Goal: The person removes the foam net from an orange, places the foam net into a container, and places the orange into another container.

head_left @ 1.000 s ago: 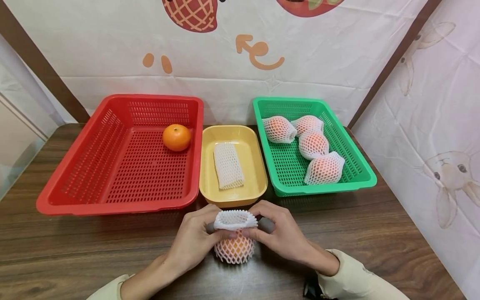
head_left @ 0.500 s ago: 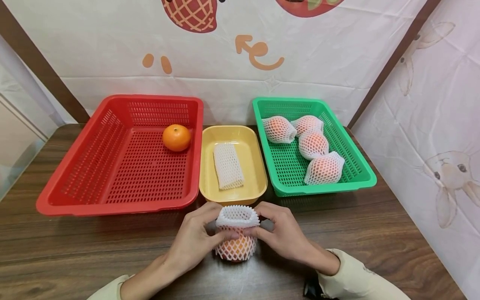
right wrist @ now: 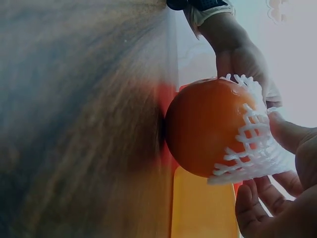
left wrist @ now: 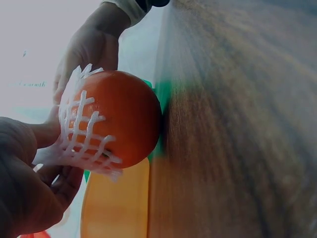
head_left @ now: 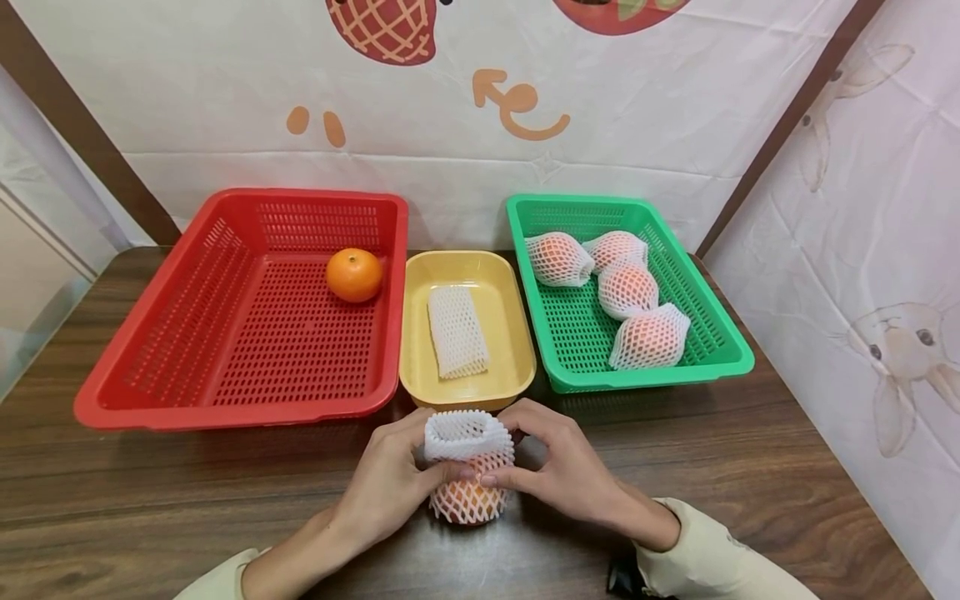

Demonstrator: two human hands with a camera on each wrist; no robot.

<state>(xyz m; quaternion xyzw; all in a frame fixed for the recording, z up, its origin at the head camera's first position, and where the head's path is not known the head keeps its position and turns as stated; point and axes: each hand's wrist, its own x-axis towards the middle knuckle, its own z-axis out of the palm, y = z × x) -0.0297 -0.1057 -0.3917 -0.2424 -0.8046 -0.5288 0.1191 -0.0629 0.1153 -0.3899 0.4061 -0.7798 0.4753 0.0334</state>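
An orange [head_left: 471, 498] [left wrist: 124, 116] [right wrist: 208, 126] stands on the brown table just before the yellow tray [head_left: 420, 333], partly sheathed in a white foam net [head_left: 468, 450] [left wrist: 79, 129] [right wrist: 252, 144]. My left hand [head_left: 390, 483] [left wrist: 25, 173] pinches the net's left side. My right hand [head_left: 558, 467] [right wrist: 277, 188] pinches its right side. The net's open top stands loose above the fruit. The wrist views show the orange's lower half bare, touching the table.
A red basket [head_left: 150, 375] at left holds one bare orange [head_left: 353, 274]. The yellow tray holds a flat foam net [head_left: 456, 331]. A green basket [head_left: 720, 333] at right holds several netted oranges [head_left: 628, 289]. A printed cloth hangs behind.
The net's open top has narrowed and shifted slightly left, and both hands have drawn closer together around it. The orange stays on the table.
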